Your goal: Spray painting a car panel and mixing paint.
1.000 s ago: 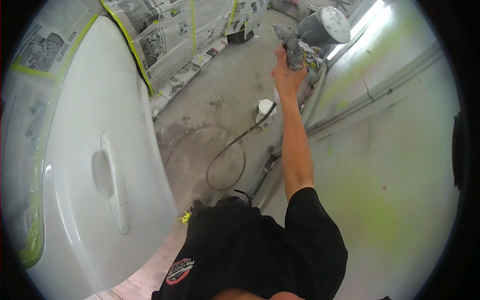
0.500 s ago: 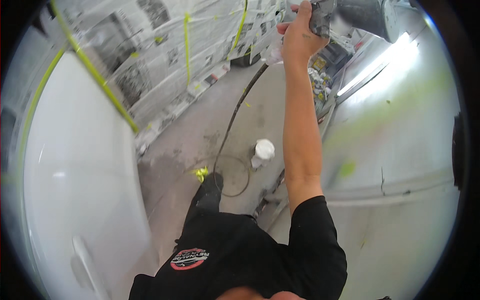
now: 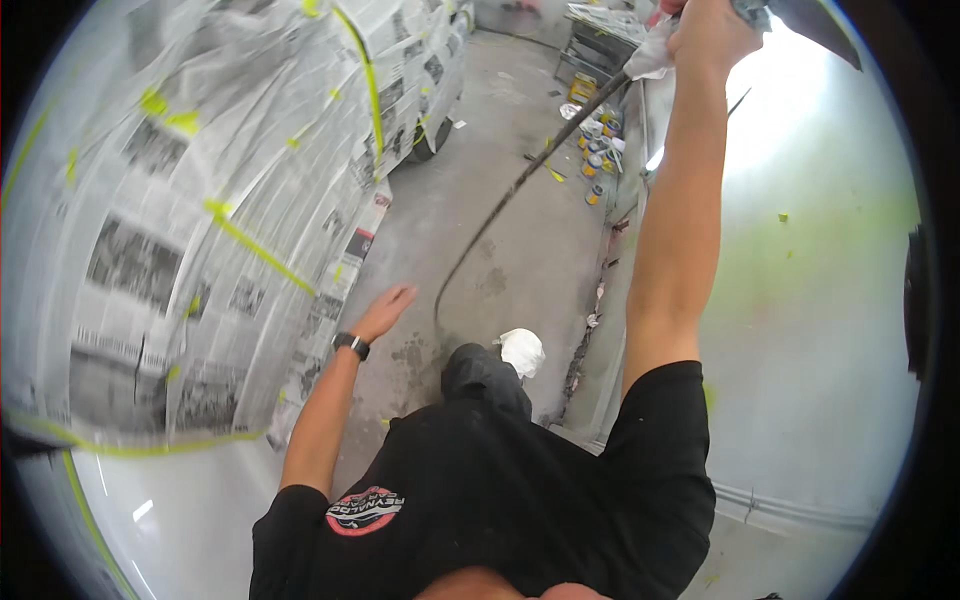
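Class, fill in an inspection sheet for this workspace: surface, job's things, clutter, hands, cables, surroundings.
Surface: grey floor, marked with dark stains.
Job's things: spray gun, partly out of frame; newspaper-covered car with yellow-green tape and a bare white panel.
Clutter: small cans along the wall's foot; white-topped container on the floor.
Hands: right hand raised, gripping the spray gun; left hand empty, fingers extended.
Cables: dark hose running from beside the right hand to the floor; its join to the gun cannot be seen. Electric cables: nothing seen.
Surroundings: pale wall with yellow-green haze; bright glare at upper right.
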The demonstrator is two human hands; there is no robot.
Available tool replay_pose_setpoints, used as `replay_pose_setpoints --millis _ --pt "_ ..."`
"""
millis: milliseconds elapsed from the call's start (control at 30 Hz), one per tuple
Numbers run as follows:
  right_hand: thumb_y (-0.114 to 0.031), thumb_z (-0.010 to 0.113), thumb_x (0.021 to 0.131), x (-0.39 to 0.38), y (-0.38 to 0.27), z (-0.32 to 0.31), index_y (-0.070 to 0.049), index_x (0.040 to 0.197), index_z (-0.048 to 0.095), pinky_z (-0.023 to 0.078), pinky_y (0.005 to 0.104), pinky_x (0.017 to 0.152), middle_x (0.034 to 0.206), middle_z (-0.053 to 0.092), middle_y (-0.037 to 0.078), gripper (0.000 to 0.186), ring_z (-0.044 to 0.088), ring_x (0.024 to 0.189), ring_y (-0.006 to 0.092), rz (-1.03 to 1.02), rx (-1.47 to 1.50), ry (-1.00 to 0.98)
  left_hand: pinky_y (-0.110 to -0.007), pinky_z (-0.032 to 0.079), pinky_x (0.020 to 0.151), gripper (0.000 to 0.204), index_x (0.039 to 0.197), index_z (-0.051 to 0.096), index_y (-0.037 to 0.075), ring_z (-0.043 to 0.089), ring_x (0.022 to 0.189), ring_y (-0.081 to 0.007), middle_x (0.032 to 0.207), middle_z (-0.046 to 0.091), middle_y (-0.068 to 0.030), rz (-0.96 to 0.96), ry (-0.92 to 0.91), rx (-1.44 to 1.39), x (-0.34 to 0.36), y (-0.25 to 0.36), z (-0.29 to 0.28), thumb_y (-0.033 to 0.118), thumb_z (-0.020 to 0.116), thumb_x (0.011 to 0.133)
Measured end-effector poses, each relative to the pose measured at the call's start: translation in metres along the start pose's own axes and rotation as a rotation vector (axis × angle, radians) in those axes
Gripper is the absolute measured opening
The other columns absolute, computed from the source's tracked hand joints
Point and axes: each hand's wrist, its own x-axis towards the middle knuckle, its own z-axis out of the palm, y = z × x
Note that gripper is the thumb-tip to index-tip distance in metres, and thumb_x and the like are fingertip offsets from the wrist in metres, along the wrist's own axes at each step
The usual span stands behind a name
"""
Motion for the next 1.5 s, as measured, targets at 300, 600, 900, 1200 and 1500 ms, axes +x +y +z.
replay_pose_setpoints --millis 300,600,900,1200,1500 --pt "-0.021 0.071 0.092 0.054 0.234 -0.006 0.0 0.102 0.068 0.044 0.0254 0.046 0.084 0.07 0.004 0.023 0.055 0.05 0.0107 0.07 -0.137 0.075 -0.029 0.044 0.102 0.053 0.138 0.055 0.0 0.056 0.116 -0.0124 0.126 0.063 -0.005 0.164 -0.232 -0.078 0.286 0.119 0.003 0.04 0.056 0.103" --pt "-0.02 0.075 0.09 -0.024 0.403 -0.019 0.001 0.108 0.067 0.041 0.0259 0.043 0.077 0.064 0.002 0.029 0.053 0.052 0.0072 0.705 -0.449 -0.001 -0.03 0.044 0.102 0.051 0.14 0.053 0.002 0.058 0.113 -0.0113 0.126 0.063 -0.0039 0.284 -0.392 -0.297 0.501 0.245 -0.049 0.034 0.061 0.102" --pt "-0.013 0.073 0.087 -0.048 0.483 -0.012 0.001 0.118 0.068 0.049 0.024 0.045 0.088 0.073 0.009 0.034 0.059 0.051 0.0105 1.052 -0.151 -0.259 -0.041 0.037 0.113 0.089 0.153 0.035 0.003 0.047 0.133 -0.0232 0.143 0.051 -0.011 0.556 -0.981 -0.263 0.707 0.371 -0.064 0.053 0.071 0.089" --pt "-0.042 0.084 0.078 0.043 0.607 0.041 0.002 0.109 0.069 0.05 0.0253 0.048 0.086 0.073 0.01 0.055 0.063 0.059 0.0108 0.841 0.249 -0.518 -0.031 0.055 0.077 0.128 0.152 0.026 -0.006 0.062 0.106 -0.0226 0.13 0.058 -0.0206 0.246 -1.578 -0.707 0.844 0.439 -0.056 0.072 0.079 0.066" --pt "-0.049 0.08 0.08 0.102 0.761 0.033 0.001 0.122 0.062 0.052 0.0392 0.078 0.098 0.069 0.018 0.067 0.068 0.085 0.0278 0.455 -0.477 -0.048 -0.044 0.045 0.112 0.094 0.156 0.023 0.003 0.052 0.131 -0.028 0.156 0.037 -0.0203 0.381 -1.054 -0.644 0.999 0.541 -0.05 0.049 0.07 0.09"
